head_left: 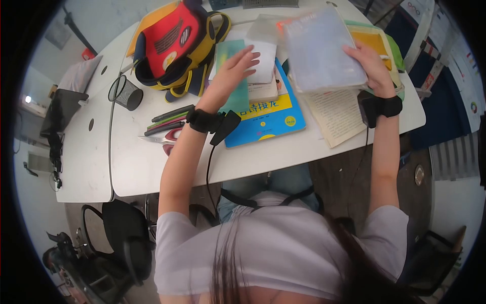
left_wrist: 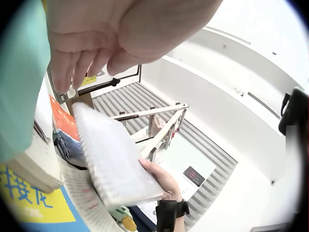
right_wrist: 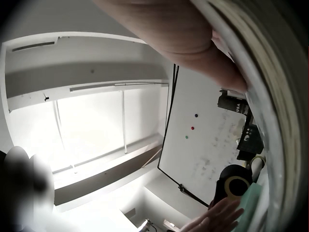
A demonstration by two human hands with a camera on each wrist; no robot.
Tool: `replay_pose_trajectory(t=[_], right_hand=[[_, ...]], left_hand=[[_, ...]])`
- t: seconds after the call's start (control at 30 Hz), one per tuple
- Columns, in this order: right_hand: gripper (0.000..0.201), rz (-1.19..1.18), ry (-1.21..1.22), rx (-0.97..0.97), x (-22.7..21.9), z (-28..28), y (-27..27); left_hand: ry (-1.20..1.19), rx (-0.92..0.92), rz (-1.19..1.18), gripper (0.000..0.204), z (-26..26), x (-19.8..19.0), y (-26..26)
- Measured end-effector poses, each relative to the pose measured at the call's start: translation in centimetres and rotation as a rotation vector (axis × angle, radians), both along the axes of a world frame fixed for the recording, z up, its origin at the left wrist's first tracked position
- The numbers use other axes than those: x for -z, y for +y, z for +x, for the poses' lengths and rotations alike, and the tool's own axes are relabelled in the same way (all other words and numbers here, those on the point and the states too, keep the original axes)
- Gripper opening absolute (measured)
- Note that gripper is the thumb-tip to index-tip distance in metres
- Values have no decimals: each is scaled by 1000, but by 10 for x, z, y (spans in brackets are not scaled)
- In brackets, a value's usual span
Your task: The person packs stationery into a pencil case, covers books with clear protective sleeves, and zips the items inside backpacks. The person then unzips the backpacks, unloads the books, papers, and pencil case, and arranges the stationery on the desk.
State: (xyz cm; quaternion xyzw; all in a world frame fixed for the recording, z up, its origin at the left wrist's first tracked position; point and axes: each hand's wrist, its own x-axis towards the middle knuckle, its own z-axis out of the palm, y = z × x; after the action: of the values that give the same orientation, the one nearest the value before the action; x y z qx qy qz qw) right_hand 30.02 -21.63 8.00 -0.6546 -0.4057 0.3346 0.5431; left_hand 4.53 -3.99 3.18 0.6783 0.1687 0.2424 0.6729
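Note:
My right hand (head_left: 373, 66) grips a spiral-bound notebook (head_left: 324, 53) with a clear cover by its right edge, thumb on the cover. In the left wrist view the notebook (left_wrist: 113, 154) stands tilted, its coil toward the left. The right wrist view shows its thick page edges close beside the thumb. My left hand (head_left: 234, 76) hovers with extended fingers over a teal booklet (head_left: 238, 93), holding nothing. Under the booklet are a thick book (head_left: 264, 92) and a blue-and-yellow book (head_left: 273, 124). A printed sheet (head_left: 336, 119) lies below the notebook.
A red, yellow and navy backpack (head_left: 174, 45) sits at the back left. Near it are a mesh pen cup (head_left: 132, 97), several pens (head_left: 169, 115) and scissors (head_left: 161, 140). A yellow-and-green bag (head_left: 377, 45) is behind my right hand. The white table's front edge (head_left: 202, 183) runs before my body.

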Motion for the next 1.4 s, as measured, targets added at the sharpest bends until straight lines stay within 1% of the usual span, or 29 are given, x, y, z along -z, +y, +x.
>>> replay_pose_trajectory(t=[0.03,0.1,0.17,0.2,0.23,0.27,0.33,0.37,0.4,0.43,0.5,0.53,0.57,0.6,0.67,0.7,0.77,0.8,0.87,0.9,0.97,1.03,1.1,1.17,1.2,1.27,1.3,1.33,1.4], right_hand=[[30,125,104,8,-4,-14,4],[28,272,200,-78,12,-36,19],[25,743,-1300,-169,43,-32,38],[26,320,-614,-182,50,-48,49],[27,-88,80,-173,53,-64,59],[27,-85,82,-162,54,-70,60],[34,-36,133,-407,55,-75,61],[34,-31,136,-400,63,-66,65],[40,138,-226,-251,78,-47,74],[46,298,-586,-95,86,-28,78],[50,72,-449,110,68,7,77],[51,106,-601,257,76,42,85],[53,143,-752,405,86,73,91],[53,145,-756,401,86,90,89],[56,63,-900,532,79,105,88],[56,66,-904,530,79,109,91],[61,-185,-1069,345,76,107,94],[61,-182,-1070,339,80,102,98],[59,-1,-1411,137,91,76,113],[59,-2,-1406,133,94,63,120],[56,-49,-1469,-115,94,39,138],[54,-14,-1476,-134,99,28,158],[53,27,-1487,-159,104,23,172],[41,-43,-1218,-194,99,14,176],[41,-40,-1219,-200,98,13,179],[34,-131,-1091,-94,98,15,185],[34,-129,-1094,-98,97,17,186],[30,-130,-1053,2,93,18,183],[30,-171,-1015,152,76,18,174]], left_hand=[[5,7,4,50,0,-3,-2],[-49,-104,-372,47,3,-7,-8],[-92,-104,-353,45,-3,-15,-12],[-136,-118,-337,42,-7,-17,-10],[-103,-173,-282,36,-12,-14,-2],[-55,-202,-212,36,-19,-10,5],[10,-247,-114,36,-35,-5,18],[30,-262,-87,35,-42,-3,23],[35,-254,-118,49,-50,3,33],[40,-250,-122,49,-52,5,33],[95,-375,-96,65,-57,7,31],[108,-384,-55,78,-57,2,26],[105,-388,-57,78,-58,3,26],[85,-390,-22,76,-57,3,27],[58,-396,15,75,-58,5,30],[58,-388,14,74,-58,7,32],[58,-386,10,72,-59,11,34],[52,-379,18,68,-60,12,35],[50,-376,25,65,-62,13,37],[55,-357,24,61,-63,13,37],[62,-337,24,58,-64,14,38],[53,-314,70,50,-65,13,36],[83,-286,80,49,-70,6,31],[111,-259,87,48,-73,-1,26],[143,-240,91,48,-74,-2,24],[175,-225,91,49,-75,0,22],[188,-285,238,49,-74,3,23],[200,-346,384,49,-75,5,24],[212,-322,403,49,-77,6,25]])
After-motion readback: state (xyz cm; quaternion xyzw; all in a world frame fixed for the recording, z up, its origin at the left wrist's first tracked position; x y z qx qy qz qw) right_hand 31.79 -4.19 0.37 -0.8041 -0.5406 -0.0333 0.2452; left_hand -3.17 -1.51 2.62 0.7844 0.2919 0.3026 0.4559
